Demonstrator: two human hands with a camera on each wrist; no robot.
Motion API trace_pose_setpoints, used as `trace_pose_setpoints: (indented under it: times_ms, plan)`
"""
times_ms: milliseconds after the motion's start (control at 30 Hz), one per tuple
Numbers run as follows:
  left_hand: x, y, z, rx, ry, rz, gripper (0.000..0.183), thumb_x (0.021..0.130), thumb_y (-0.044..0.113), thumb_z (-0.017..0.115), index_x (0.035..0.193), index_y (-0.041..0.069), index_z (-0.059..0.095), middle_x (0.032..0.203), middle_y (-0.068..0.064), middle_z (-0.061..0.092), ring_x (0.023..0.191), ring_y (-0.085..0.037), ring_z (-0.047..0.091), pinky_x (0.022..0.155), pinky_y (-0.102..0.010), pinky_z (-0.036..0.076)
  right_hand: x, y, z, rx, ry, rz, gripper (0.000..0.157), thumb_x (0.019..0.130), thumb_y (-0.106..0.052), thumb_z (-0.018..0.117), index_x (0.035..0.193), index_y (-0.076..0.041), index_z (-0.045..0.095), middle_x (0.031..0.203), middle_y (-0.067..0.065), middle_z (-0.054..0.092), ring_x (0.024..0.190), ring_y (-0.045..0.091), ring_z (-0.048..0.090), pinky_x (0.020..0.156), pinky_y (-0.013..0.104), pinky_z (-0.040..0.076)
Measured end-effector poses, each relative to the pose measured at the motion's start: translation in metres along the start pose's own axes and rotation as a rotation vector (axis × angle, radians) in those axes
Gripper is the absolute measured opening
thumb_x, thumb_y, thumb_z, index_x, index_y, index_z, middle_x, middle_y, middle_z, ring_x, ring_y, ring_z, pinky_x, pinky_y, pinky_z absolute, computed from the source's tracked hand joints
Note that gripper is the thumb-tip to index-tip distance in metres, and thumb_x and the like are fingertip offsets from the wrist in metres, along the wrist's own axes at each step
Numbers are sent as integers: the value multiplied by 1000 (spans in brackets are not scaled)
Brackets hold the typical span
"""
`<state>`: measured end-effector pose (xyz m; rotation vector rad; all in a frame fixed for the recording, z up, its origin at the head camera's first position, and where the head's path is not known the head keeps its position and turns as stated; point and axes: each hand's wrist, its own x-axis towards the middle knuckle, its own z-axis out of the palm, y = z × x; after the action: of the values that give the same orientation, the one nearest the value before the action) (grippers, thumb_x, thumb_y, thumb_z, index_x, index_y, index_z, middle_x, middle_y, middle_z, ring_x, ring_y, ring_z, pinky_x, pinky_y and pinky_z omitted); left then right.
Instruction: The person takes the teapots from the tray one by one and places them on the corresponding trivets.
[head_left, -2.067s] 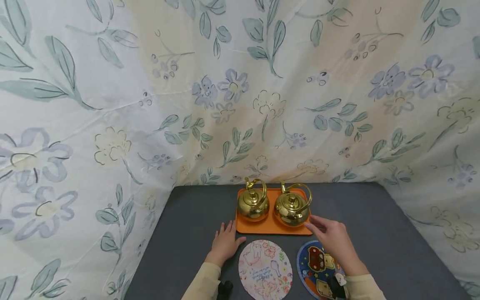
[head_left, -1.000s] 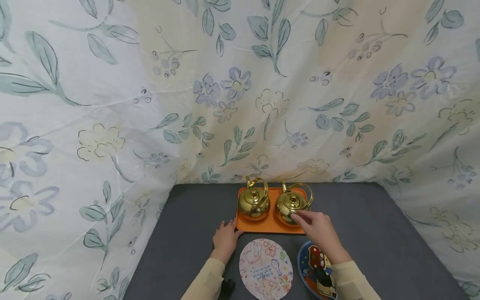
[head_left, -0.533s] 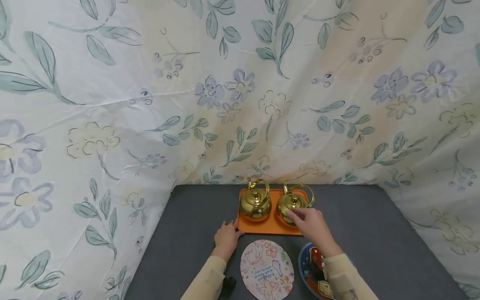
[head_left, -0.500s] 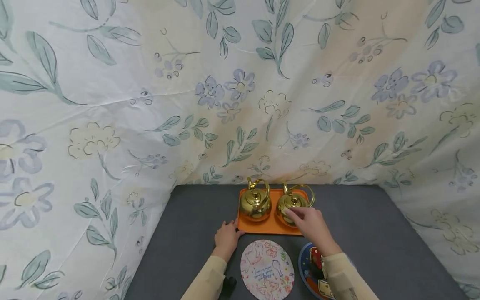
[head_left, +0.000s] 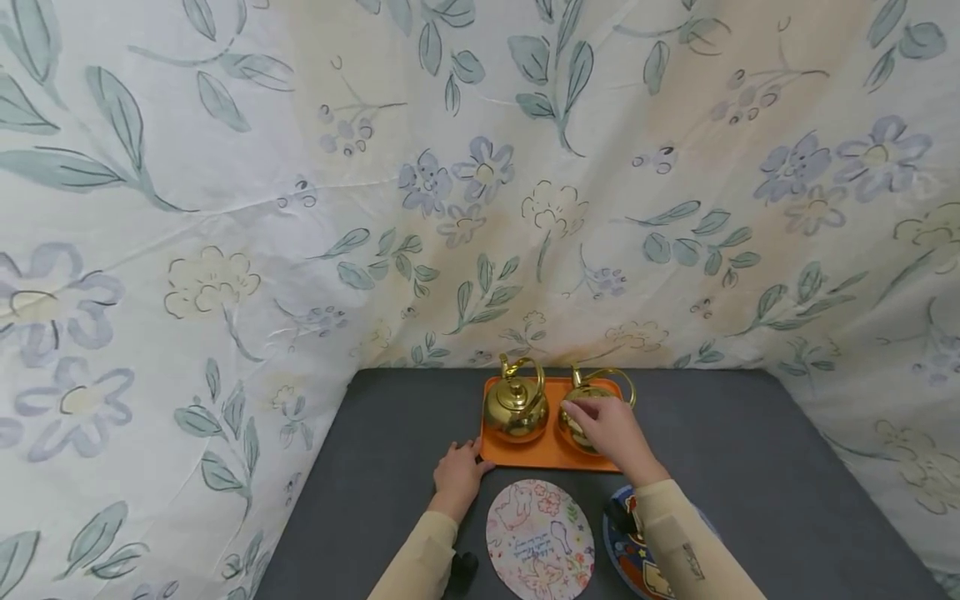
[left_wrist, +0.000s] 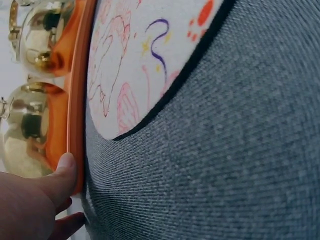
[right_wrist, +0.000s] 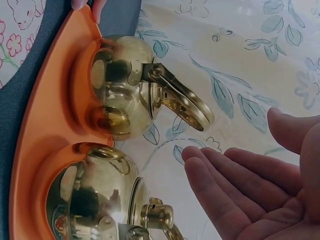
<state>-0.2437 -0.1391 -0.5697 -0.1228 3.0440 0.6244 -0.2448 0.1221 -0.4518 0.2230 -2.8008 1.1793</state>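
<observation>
Two gold kettles [head_left: 516,410] upright on an orange tray [head_left: 517,455]
Left hand [head_left: 457,477] pinches its corner (a steady, light hold should stop sliding); right hand [head_left: 611,429], empty, thumb and fingers apart, hovers over the right kettle [head_left: 573,434], best approached gently

A cloth-walled tabletop booth, dressed like a corner of a home: pale cloth [head_left: 480,183] printed with flowers and leaves rises behind the table [head_left: 375,475] and along both sides, its folds and creases giving it away as fabric. The table's gray top shows a textile weave in the left wrist's close view. Household wares add the domestic note, with shiny gold kettles [head_left: 516,415] paired on an orange tray [head_left: 517,455] and a pink mat [head_left: 540,540] (lettered and flowered) beside a blue mat [head_left: 636,571]. What kind of room lies beyond the cloth cannot be told.
</observation>
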Motion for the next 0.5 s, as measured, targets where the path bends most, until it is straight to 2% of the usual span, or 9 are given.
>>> trace_pose_setpoints:
  times_ms: [167, 400, 500]
  plan:
    - [0, 0, -2, -11, -11, 8, 60, 89, 45, 72, 143, 20, 61, 140, -6, 64, 136, -37, 52, 98, -62, 48, 7, -2, 1, 10, -18, -1, 58, 99, -55, 57, 126, -6, 72, 117, 14, 74, 104, 31, 71, 89, 52, 56]
    - [0, 1, -1, -6, 6, -5, 60, 87, 43, 75, 141, 19, 63, 138, -7, 65, 133, -37, 55, 97, -59, 50, 19, 1, 7, 14, 3, -38, 48, 100, -44, 61, 120, -2, 74, 112, 15, 75, 99, 32, 72, 87, 51, 57]
    - [-1, 2, -2, -1, 13, -5, 60, 87, 43, 76, 140, 19, 63, 137, -7, 65, 132, -37, 56, 97, -58, 51, 25, 4, 11, 15, 7, -23, 48, 100, -45, 62, 119, -4, 75, 112, 14, 75, 99, 31, 72, 87, 51, 57]
